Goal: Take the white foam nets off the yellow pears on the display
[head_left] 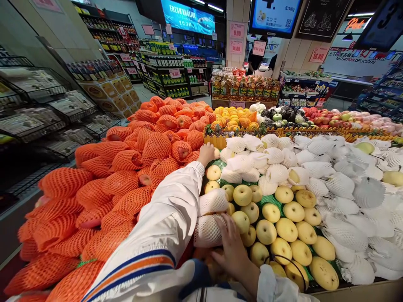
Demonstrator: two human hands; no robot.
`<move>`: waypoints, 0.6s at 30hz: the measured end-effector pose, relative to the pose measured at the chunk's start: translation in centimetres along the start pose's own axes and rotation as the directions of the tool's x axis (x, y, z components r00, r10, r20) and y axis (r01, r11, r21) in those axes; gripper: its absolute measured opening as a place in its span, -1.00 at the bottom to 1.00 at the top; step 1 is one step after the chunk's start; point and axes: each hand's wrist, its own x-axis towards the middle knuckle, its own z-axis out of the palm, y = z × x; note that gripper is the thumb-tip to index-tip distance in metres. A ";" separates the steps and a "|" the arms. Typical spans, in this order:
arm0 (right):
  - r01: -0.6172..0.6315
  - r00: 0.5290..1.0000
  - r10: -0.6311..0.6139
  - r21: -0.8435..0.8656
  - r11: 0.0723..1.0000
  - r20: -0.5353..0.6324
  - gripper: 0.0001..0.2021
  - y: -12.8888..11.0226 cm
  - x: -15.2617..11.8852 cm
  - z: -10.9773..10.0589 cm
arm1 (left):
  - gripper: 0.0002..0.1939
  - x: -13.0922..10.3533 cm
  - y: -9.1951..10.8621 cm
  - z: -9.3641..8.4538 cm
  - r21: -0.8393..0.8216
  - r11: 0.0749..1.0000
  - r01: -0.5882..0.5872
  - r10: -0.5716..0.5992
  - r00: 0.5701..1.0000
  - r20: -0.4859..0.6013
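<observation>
My left hand [206, 154] reaches far forward, its fingers curled down at the border between the orange-netted fruit and the pears. A yellow pear [216, 153] shows right beside it; what lies under the fingers is hidden. Closer to me, my right hand [232, 247] rests with fingers apart against a pear in a white foam net [208, 230]. Another foam-netted pear [213, 202] lies just beyond that one. Bare yellow pears [266, 232] sit in rows on a green mat [272, 201] to the right of both hands.
Orange-netted fruit [107, 191] is heaped on the left. White-netted pears [343, 201] pile up on the right. Behind a low yellow fence [217, 141] are oranges [231, 115] and apples [340, 119]. A wire rack [59, 113] stands at the left.
</observation>
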 end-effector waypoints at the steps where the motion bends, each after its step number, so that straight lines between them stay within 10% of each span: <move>1: 0.003 1.000 -0.003 -0.015 1.000 0.009 -0.01 0.1 0.1 0.1 | -0.29 0.1 -0.1 0.0 0.005 1.000 -0.011 0.011 1.000 0.021; 18: 0.064 0.990 -0.081 -0.137 0.988 -0.118 -0.04 0.7 0.8 1.1 | -0.30 -5.2 1.1 -1.9 -0.041 0.997 -0.061 0.066 0.992 0.108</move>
